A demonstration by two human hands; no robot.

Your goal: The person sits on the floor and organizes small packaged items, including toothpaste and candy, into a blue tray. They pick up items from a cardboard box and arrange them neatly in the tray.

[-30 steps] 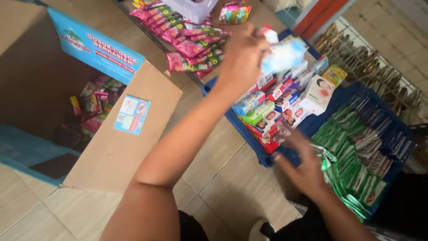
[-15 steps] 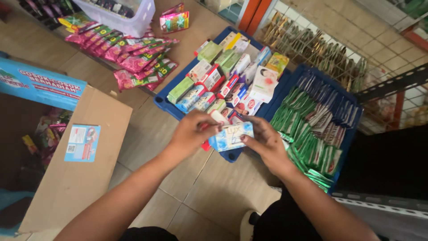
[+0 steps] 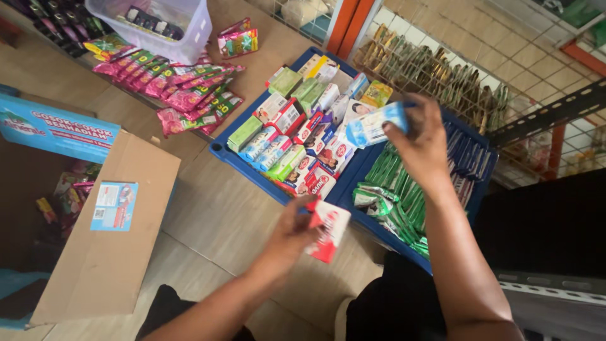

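Fingers of the left hand (image 3: 291, 235) pinch a red-and-white carton (image 3: 328, 231) just off the near edge of the blue tray (image 3: 222, 151). The right hand (image 3: 421, 143) grips a light-blue carton (image 3: 374, 125) above the boxes (image 3: 297, 142) packed in that tray, with green sachets (image 3: 396, 201) just beside and an open cardboard box (image 3: 104, 249) well apart on the left.

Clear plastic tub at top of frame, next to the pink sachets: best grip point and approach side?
Grip the clear tub by its near rim, coming from above. The top is open, the thin rim suits a pinch, and the pink sachets crowd its near wall, blocking a low side approach. Its far side is cut off by the frame.
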